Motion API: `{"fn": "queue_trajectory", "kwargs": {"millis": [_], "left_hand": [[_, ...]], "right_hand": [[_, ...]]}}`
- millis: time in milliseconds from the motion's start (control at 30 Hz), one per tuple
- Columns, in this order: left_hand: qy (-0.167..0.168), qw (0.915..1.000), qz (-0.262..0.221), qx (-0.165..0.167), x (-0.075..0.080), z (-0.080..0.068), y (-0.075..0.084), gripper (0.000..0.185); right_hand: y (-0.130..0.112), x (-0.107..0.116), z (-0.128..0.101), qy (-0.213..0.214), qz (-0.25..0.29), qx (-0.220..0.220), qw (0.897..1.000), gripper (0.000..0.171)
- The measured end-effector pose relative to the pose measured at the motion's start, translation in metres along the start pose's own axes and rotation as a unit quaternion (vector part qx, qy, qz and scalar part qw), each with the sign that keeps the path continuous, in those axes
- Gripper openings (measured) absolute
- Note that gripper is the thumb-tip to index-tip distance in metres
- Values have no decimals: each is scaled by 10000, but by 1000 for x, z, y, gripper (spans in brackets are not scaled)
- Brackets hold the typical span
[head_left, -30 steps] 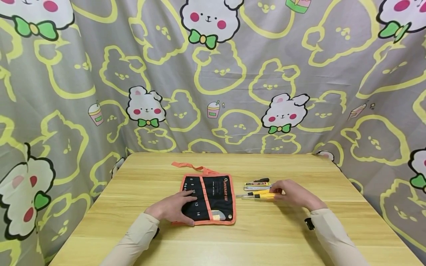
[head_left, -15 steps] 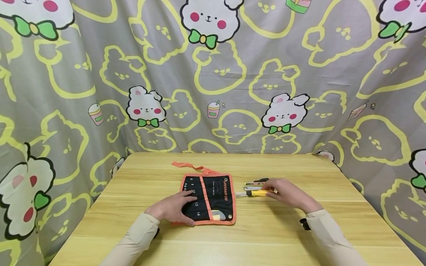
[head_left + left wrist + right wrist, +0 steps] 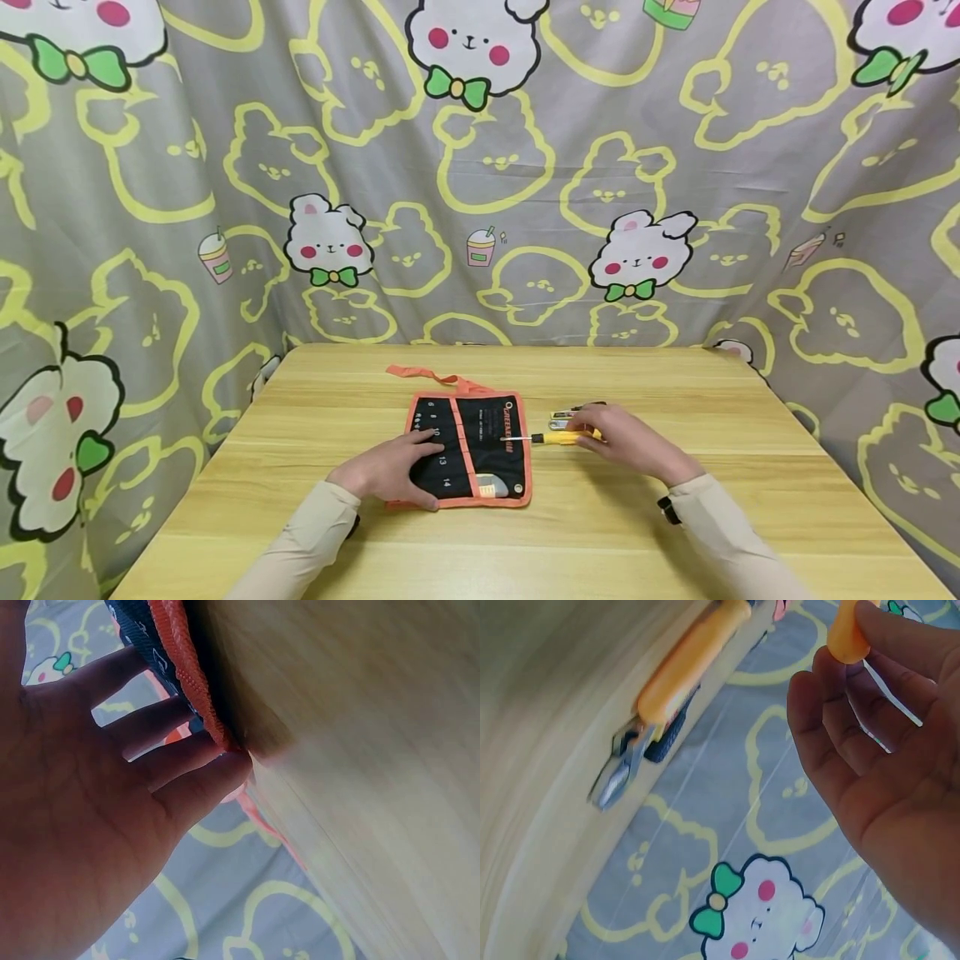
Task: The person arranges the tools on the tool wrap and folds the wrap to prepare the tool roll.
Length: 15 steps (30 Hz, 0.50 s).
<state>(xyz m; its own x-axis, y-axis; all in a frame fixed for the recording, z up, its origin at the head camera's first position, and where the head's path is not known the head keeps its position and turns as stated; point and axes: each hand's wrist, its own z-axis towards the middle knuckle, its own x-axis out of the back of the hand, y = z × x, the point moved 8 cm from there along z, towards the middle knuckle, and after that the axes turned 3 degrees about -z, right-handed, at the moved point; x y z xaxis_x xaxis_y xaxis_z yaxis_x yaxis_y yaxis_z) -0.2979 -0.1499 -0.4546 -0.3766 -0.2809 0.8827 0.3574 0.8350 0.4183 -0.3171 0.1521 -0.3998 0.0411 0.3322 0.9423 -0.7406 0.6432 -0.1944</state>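
Observation:
A black tool pouch [image 3: 491, 417] with orange edging lies spread on the table, its pockets marked with numbers. My left hand [image 3: 390, 468] rests over its left part with fingers spread; in the left wrist view the fingers reach the pouch's orange edge [image 3: 187, 664]. My right hand [image 3: 618, 437] pinches the yellow handle of a screwdriver [image 3: 558, 437], its shaft pointing left over the pouch's right part. In the right wrist view, the held screwdriver [image 3: 847, 634] is off the table, and a second yellow-handled screwdriver [image 3: 690, 664] lies below it. A grey utility knife [image 3: 491, 485] sits in a lower pocket.
Beyond the right hand lie a yellow-and-red item [image 3: 562, 413] and a wrench [image 3: 558, 424], partly hidden; the wrench end [image 3: 619, 780] shows better in the right wrist view. An orange strap [image 3: 423, 372] trails behind the pouch. A patterned curtain [image 3: 480, 317] hangs behind the table.
My right hand has moved left with the screwdriver, whose shaft now overlaps the pouch. My left hand and the pouch have stayed in place.

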Motion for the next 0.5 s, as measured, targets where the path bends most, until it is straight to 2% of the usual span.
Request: {"fn": "queue_trajectory", "kwargs": {"millis": [200,500], "left_hand": [[5,10000,-24,3,1,0,0,88],[21,9999,-113,-70,-1,0,0,88]], "right_hand": [[-12,-8,7,85,-273,120,9995,12],[-19,-20,14,-127,6,211,9997,9]]}}
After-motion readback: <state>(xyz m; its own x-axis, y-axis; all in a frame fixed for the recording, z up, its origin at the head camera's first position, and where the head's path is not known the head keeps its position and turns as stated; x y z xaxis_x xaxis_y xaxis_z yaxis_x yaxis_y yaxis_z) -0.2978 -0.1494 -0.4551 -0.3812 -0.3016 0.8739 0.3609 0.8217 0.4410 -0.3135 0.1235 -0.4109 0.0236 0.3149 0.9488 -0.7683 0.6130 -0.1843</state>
